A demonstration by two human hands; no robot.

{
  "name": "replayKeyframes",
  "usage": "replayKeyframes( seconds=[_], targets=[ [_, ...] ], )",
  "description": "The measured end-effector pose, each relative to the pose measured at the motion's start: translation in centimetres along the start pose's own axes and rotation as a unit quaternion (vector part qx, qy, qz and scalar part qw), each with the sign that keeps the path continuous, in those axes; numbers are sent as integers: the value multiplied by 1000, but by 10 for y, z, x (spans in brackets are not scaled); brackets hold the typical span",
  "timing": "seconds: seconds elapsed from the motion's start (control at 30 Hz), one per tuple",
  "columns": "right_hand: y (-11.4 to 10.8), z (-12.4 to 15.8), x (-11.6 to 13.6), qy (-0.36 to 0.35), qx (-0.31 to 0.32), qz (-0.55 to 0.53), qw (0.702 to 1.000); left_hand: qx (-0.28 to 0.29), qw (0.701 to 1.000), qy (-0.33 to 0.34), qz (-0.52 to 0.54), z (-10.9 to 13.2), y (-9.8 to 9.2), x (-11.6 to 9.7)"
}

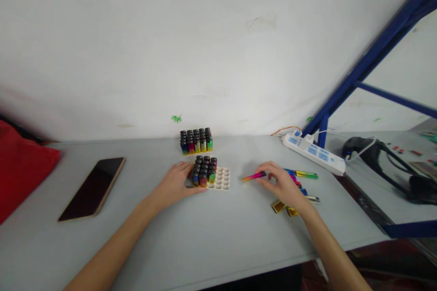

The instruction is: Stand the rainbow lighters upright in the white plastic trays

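My left hand (pixel 180 181) is closed around the left side of a white tray (pixel 222 179) with round holes. Upright lighters (pixel 204 171) with black tops fill the tray's left part, while holes on its right side show bare. In my right hand (pixel 278 183) a pink and orange lighter (pixel 253 176) is pinched near its black end, lying nearly level above the table, right of the tray. Under and beside that hand lies a loose pile of shiny lighters (pixel 305 174) in several colours, partly hidden by the hand.
Behind the tray stands a second block of upright lighters (pixel 196 141) near the wall. A phone (pixel 93 188) and a red cloth-like item (pixel 23 168) lie at left. At right are a white power strip (pixel 314 152), a blue metal frame (pixel 358 70) and a black headset (pixel 392 170).
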State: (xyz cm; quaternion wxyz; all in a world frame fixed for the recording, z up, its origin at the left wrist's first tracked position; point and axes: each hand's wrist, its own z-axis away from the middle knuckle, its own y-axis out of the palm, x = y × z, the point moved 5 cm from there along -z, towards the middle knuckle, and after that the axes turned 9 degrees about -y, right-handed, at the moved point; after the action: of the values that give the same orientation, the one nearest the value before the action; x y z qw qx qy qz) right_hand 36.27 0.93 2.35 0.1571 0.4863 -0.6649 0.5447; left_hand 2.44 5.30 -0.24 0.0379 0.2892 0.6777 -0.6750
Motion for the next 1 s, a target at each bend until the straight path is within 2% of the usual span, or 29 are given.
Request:
replayKeyframes(
  seconds=[0.07, 0.17, 0.27, 0.33, 0.43, 0.6, 0.77, 1.0],
  targets=[
    [5, -16, 1, 20, -56, -117, 991, 2, 1000, -6, 4, 0, 0, -1],
    [20, -40, 6, 60, -103, -297, 947, -1, 1000, -5, 8, 0, -1, -1],
    [42, -62, 17, 78, -91, -399, 909, 0, 1000, -10, 2, 1, 0, -1],
    [56, -73, 25, 80, -79, -416, 902, 2, 1000, -13, -1, 1, 0, -2],
    [76, -79, 30, 97, -64, -404, 907, 2, 1000, -18, -9, 1, -1, -3],
    [100, -69, 20, 134, -35, -346, 928, 9, 1000, -23, -13, 2, -2, -4],
    [102, -59, 10, 123, -88, -197, 969, 1, 1000, -13, -4, 2, -1, -3],
    [105, -55, 14, 108, -72, -122, 984, -3, 1000, -11, -5, 2, -1, -4]
  ],
)
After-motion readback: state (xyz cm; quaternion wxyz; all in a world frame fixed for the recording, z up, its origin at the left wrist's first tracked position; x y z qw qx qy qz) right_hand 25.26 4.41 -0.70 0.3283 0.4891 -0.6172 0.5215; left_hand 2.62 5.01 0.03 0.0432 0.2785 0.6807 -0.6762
